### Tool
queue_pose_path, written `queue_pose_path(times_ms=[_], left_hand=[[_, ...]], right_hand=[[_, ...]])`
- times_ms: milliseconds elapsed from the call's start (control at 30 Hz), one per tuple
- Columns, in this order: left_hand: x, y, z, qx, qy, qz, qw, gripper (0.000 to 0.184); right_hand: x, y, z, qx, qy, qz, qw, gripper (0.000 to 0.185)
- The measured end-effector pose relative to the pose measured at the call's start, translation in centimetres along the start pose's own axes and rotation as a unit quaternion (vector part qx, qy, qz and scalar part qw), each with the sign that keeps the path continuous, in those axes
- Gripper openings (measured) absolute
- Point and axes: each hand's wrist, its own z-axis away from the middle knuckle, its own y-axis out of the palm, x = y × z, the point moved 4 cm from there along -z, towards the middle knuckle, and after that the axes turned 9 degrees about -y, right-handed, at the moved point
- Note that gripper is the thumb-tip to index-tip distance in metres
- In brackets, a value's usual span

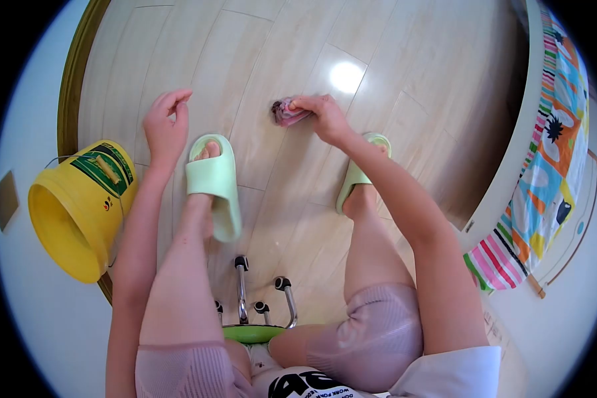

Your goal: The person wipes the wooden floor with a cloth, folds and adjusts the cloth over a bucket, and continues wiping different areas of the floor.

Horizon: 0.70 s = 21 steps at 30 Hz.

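Note:
My right hand [322, 116] is closed on a crumpled pinkish cloth [289, 113] with a dark patch at its left end, low over the light tiled floor [245, 73]. To the left, my left hand [168, 123] is raised beside the left green slipper [212, 176], its fingers bent and apart from the thumb. Nothing shows between those fingers. The right green slipper [355, 174] is below my right hand, partly behind my forearm.
A yellow bucket [79, 209] with a wire handle stands tilted in view at the left. A green wheeled stool [255, 333] is under me. Colourful patterned fabric [544, 166] lies along a white edge at the right.

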Motion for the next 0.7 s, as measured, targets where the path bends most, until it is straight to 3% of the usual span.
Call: queue_pose_path(times_ms=[33,67,167,267,367,400,600,700], left_hand=[[-0.6,0.5,0.1,0.006,0.008,0.003,1.000,0.020],[-1.2,1.0,0.3,0.012,0.014,0.005,1.000,0.020],[-2.1,2.0,1.4,0.056,0.066,-0.016,0.996,0.019],[-2.9,3.0,2.9,0.076,0.063,-0.007,0.995,0.019],[-2.5,4.0,4.1,0.108,0.056,-0.002,0.993,0.021],[-2.7,4.2,4.3,0.101,0.056,0.006,0.993,0.020],[-2.2,5.4,6.8,0.095,0.031,0.040,0.994,0.020],[-1.1,5.7,8.4,0.101,0.016,0.036,0.994,0.021]], right_hand=[[0.7,0.4,0.5,-0.008,0.021,-0.040,0.999,0.039],[1.9,0.4,1.1,-0.017,-0.019,-0.012,1.000,0.038],[3.2,1.5,2.6,-0.039,0.021,0.080,0.996,0.038],[2.3,2.9,3.2,-0.040,-0.004,0.000,0.999,0.039],[4.3,4.0,4.7,0.056,0.054,0.020,0.997,0.039],[4.7,4.3,4.9,0.053,0.024,0.050,0.997,0.042],[3.8,7.0,6.9,0.161,0.114,-0.037,0.980,0.049],[4.5,8.9,8.8,0.284,0.138,-0.006,0.949,0.045]])
